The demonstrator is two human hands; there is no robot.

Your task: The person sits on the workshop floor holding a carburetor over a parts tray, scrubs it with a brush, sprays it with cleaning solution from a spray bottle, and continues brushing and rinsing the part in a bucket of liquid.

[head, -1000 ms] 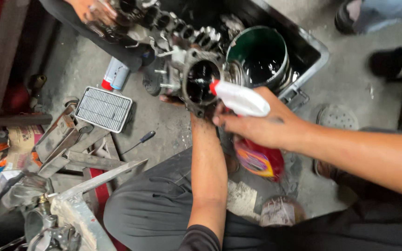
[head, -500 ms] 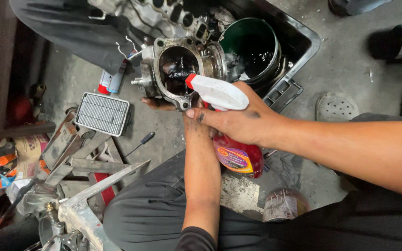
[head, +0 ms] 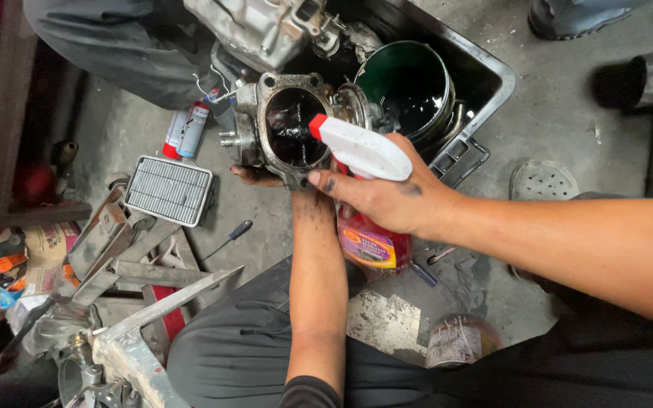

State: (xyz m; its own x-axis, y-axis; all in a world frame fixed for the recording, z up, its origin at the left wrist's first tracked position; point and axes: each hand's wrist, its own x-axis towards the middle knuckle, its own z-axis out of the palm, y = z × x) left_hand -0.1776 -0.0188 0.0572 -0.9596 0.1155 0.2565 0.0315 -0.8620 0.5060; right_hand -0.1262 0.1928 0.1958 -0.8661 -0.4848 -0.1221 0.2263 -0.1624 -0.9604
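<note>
I look down at my two hands over a grimy concrete floor (head: 568, 121). My right hand (head: 387, 198) is wrapped around the neck of a spray bottle (head: 364, 155), index finger stretched along the trigger. The bottle hangs with its red body low, toward me, and its white head up; its long axis runs roughly up and down in the view, and the red nozzle tip points up and left, straight at the dark, wet bore of a metal throttle body (head: 289, 128). My left hand (head: 255, 176) cups that part from underneath; only a few fingertips show at its lower left edge, so I cannot tell more of the grip. The part's round opening faces me, held above my lap, just in front of a black tray (head: 493, 75) with a green bucket (head: 410, 83) in it. A flat filter (head: 169, 190), a screwdriver (head: 228, 238) and spray cans (head: 187, 130) lie to the left. Compared with half a second ago, the part and bottle sit slightly lower and further left in view, and the bore looks wetter.
</note>
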